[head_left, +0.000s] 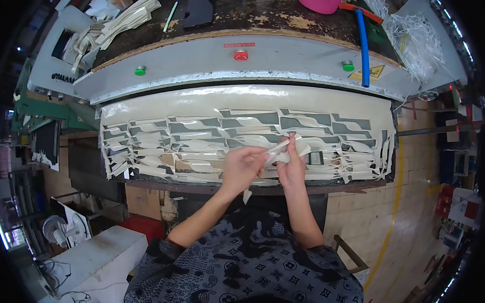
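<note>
A large glossy cream sheet (191, 100) lies across the machine bed in front of me, with rows of shaped holes cut through it and thin curling strips between them. Dark green-grey shows through many of the holes. Over the right-of-middle part of the sheet, my two hands come close together. Closed fingers of my left hand (244, 166) grip the near end of some thin cream cut pieces (277, 155). My right hand (292, 166) holds the same pieces between thumb and fingers. How many pieces there are, I cannot tell. A small cream scrap (247, 196) hangs below my left wrist.
Behind the sheet runs a grey machine front (192, 59) with a red button (240, 56) and green buttons (140, 71) at either side. On its worn dark top lie cream strips (130, 20), a green pen (171, 16), a dark block (199, 11), a pink container (318, 1) and a blue-handled tool (363, 54).
</note>
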Available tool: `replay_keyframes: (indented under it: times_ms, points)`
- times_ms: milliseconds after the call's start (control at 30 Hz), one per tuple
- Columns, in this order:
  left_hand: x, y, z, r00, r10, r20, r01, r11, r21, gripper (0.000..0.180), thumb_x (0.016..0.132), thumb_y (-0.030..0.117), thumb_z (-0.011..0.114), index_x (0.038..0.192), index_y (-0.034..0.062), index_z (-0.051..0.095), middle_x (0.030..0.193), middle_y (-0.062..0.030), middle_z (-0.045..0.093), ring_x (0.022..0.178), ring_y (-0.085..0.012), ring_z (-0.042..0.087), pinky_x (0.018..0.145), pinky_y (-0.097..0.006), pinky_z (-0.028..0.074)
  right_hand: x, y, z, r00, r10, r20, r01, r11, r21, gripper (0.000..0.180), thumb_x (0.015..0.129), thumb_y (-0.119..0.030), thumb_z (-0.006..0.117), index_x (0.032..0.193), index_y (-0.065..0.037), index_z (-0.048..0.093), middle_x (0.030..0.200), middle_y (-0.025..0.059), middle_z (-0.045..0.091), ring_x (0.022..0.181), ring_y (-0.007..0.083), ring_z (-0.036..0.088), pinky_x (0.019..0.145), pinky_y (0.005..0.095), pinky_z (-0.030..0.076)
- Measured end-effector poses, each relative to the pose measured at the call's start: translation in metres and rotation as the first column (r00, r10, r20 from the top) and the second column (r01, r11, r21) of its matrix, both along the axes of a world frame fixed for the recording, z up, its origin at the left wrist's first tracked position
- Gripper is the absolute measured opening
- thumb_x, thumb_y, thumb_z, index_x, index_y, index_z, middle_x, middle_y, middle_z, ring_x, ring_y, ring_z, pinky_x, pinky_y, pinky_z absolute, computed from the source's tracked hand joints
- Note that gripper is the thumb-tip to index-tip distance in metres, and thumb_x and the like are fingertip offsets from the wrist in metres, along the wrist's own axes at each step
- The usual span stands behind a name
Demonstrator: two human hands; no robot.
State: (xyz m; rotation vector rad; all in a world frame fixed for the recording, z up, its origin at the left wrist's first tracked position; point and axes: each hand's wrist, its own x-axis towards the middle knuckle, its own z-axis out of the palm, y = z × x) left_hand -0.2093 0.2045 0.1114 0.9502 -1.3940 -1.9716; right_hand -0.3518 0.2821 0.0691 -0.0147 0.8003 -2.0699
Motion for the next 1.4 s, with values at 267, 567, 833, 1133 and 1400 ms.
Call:
replay_keyframes:
  times_ms: [267,567,833,1133,1400]
  points:
    - [-0.040,0.048,0.000,0.964,0.230,0.134,0.023,0.431,-0.902,0.025,0.084,-0.009,0.078,0.105,0.0044,0.078,0.110,-0.0126,0.076,0.077,-0.0232,0.074,0.064,-0.033,0.059,-0.020,0.025,-0.017,0.967,0.245,-0.073,-0.248,0.968,-0.030,0.060,0.097,-0.013,0.085,0.147,-0.005,0.054,0.124,0.0035,0.065,0.109,0.0147,0.066,0.095,0.0322,0.057]
    - [-0.021,0.051,-0.006,0.887,0.350,0.301,0.110,0.473,-0.874,0.043,0.084,-0.012,0.068,0.123,0.0076,0.071,0.121,-0.0151,0.073,0.102,-0.0361,0.076,0.081,-0.044,0.062,-0.029,0.002,0.019,0.980,0.191,0.056,-0.191,0.981,0.006,0.040,0.118,-0.034,0.050,0.140,-0.002,0.056,0.110,0.0086,0.064,0.105,0.0219,0.064,0.096,0.0404,0.055]
    - [0.058,0.012,-0.042,0.826,0.012,0.563,0.389,0.711,-0.586,0.092,0.091,0.007,0.074,0.166,-0.0062,0.023,0.150,-0.0355,0.049,0.142,-0.0527,0.048,0.119,-0.055,0.042,-0.051,0.025,0.010,0.903,0.171,-0.395,-0.249,0.956,-0.157,0.044,0.117,-0.048,0.045,0.128,-0.008,0.056,0.104,0.0065,0.059,0.099,0.0204,0.054,0.100,0.0399,0.043]
    - [0.147,-0.037,-0.020,0.972,-0.116,0.205,0.223,0.737,-0.638,0.045,0.088,0.015,0.078,0.129,0.0014,0.070,0.141,-0.0237,0.067,0.139,-0.0430,0.058,0.117,-0.049,0.044,0.142,-0.051,0.093,-0.143,0.234,-0.962,-0.124,0.960,0.252,0.041,0.111,-0.037,0.051,0.118,-0.006,0.077,0.150,0.0159,0.059,0.148,0.0413,0.050,0.133,0.0639,0.000]
    - [0.267,-0.082,-0.014,0.942,0.144,0.302,0.085,0.769,-0.633,0.036,0.079,0.009,0.074,0.114,0.0015,0.073,0.089,-0.0249,0.076,0.086,-0.0487,0.075,0.080,-0.052,0.062,0.272,-0.107,0.081,0.366,0.308,-0.878,-0.370,0.914,0.166,0.061,0.117,-0.053,0.041,0.117,-0.001,0.074,0.137,0.0171,0.068,0.129,0.0306,0.064,0.125,0.0564,0.034]
